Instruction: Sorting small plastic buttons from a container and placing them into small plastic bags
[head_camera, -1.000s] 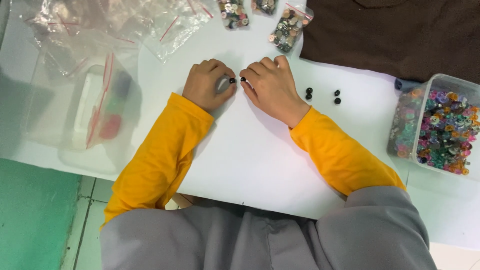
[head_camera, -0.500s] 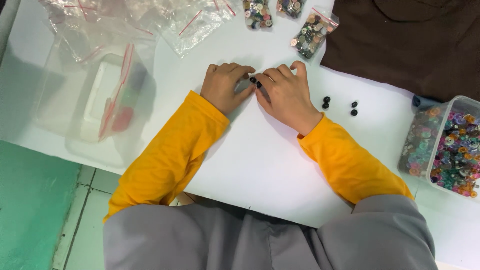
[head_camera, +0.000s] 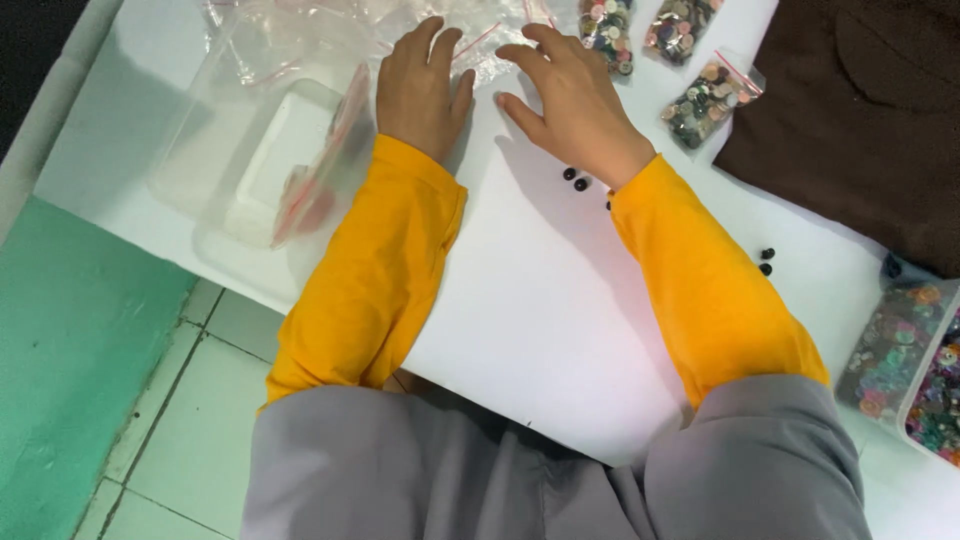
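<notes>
Both hands have left the small black beads (head_camera: 575, 180) and moved up to the clear plastic bags (head_camera: 330, 30). Left hand (head_camera: 420, 85) and right hand (head_camera: 570, 100) lie open, fingers spread, gripping nothing, on the white table (head_camera: 540, 300).

A heap of clear plastic zip bags (head_camera: 330, 30) with thin red seal strips lies crumpled and empty at the far edge of the white tabletop (head_camera: 540, 300), just under the fingertips of both outstretched hands.
</notes>
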